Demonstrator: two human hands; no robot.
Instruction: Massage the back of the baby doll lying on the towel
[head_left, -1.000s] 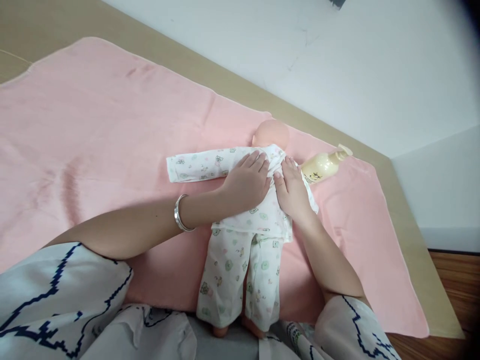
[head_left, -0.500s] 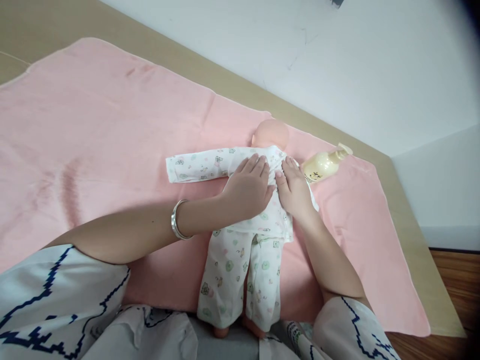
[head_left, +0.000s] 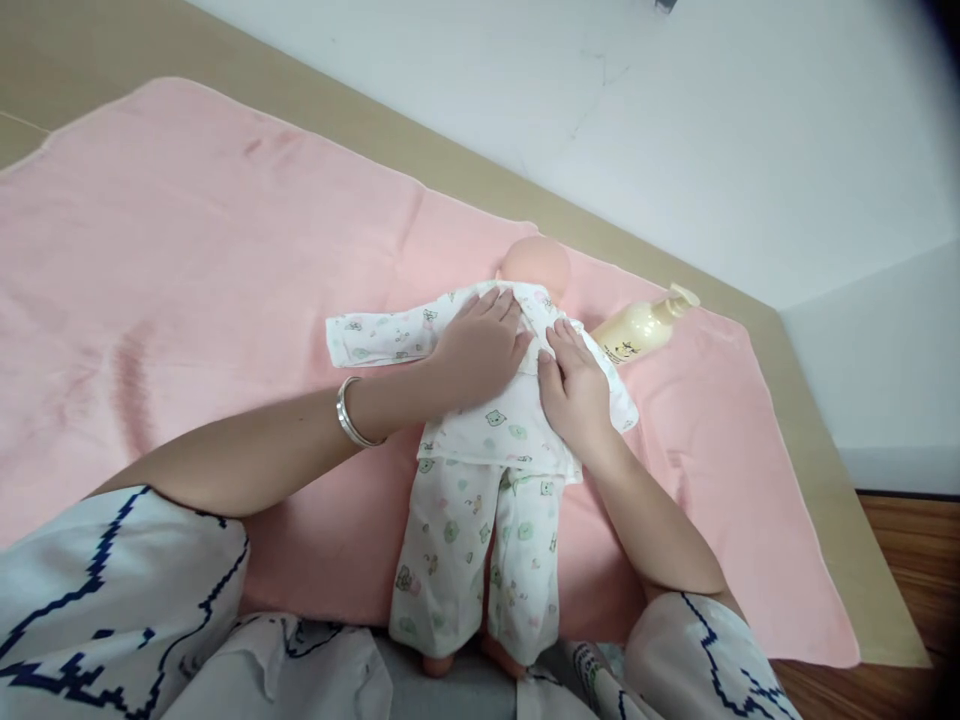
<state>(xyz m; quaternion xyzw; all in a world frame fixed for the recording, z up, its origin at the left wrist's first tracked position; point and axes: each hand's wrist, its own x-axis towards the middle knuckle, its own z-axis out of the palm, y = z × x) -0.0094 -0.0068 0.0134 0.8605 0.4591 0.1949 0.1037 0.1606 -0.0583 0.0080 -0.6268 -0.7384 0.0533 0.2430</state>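
Observation:
A baby doll lies with its bald head away from me and its feet toward me. Its face is not visible. It wears a white printed top and matching trousers. My left hand rests flat on the upper left of the top, fingers stretched out toward the head. On the upper right of the top lies my right hand, its fingers also extended and the thumb apart. Neither hand grasps anything. One sleeve stretches out to the left; the other, on the right, is partly hidden behind my right hand.
A pale yellow pump bottle lies on its side, just right of the doll's shoulder. Under everything spreads a pink blanket on a wood-coloured table. A white wall stands behind the table.
My left hand has slid a little up and left over the top, uncovering more of its lower part. My right hand has shifted slightly left and down.

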